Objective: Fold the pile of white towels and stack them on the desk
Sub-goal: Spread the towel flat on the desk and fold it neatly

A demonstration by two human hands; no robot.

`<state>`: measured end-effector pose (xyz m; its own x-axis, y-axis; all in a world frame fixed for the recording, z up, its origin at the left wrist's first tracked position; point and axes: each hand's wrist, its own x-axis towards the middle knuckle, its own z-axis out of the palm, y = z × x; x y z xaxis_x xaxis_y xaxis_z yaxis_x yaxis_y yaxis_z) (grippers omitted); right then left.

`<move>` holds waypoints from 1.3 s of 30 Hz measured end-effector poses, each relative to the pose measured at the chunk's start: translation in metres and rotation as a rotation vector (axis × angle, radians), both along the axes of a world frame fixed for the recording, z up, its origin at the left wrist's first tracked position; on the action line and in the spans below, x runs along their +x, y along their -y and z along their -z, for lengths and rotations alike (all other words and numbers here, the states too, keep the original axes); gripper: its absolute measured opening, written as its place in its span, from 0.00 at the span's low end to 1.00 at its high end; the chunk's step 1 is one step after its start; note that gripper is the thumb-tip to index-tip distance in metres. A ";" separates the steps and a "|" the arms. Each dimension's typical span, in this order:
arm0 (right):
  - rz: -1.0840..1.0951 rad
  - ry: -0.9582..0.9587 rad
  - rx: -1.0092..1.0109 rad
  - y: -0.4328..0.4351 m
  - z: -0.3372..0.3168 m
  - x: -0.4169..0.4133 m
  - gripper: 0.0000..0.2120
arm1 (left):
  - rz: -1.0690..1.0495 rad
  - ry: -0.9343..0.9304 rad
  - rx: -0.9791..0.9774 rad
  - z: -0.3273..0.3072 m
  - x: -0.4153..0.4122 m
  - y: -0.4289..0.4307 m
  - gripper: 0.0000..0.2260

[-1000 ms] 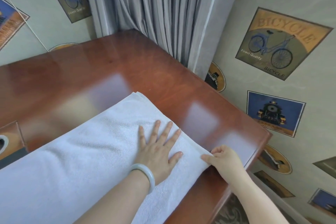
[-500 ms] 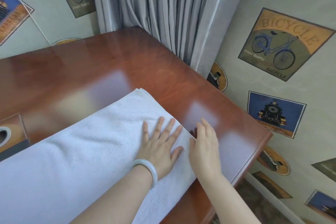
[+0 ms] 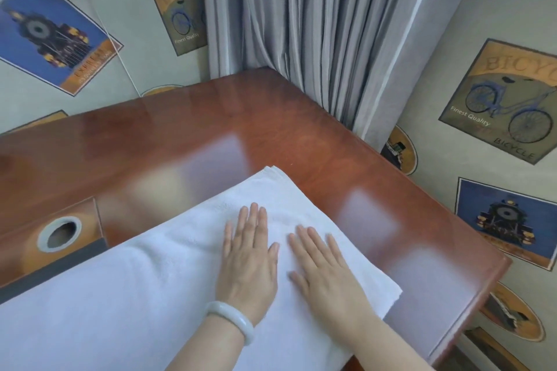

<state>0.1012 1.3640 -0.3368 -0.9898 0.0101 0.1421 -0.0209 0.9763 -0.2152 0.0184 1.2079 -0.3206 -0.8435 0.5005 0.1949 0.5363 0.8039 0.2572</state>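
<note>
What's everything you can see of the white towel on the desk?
The white towel, soft terry by its look, is already folded: stacked layer edges show at its far corner. It lies flat as a long band on the glossy red-brown desk, running out of frame at left and bottom. The left hand and right hand lie palm-down side by side on its right end, fingers straight. Its far edge passes a brown box; contact there cannot be told.

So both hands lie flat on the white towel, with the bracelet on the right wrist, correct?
No: the head view shows the bracelet on the left wrist. The left hand and right hand do lie flat on the white towel.
</note>
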 end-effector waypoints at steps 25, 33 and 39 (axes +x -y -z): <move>0.368 0.303 -0.352 -0.001 -0.050 -0.206 0.20 | -0.308 0.062 -0.195 0.019 -0.035 0.084 0.28; 0.414 0.158 -0.502 -0.007 -0.043 -0.214 0.09 | -0.319 0.100 -0.181 0.020 -0.036 0.083 0.28; -0.239 -0.029 0.005 0.050 -0.014 -0.156 0.28 | -0.320 0.116 -0.169 0.021 -0.035 0.084 0.28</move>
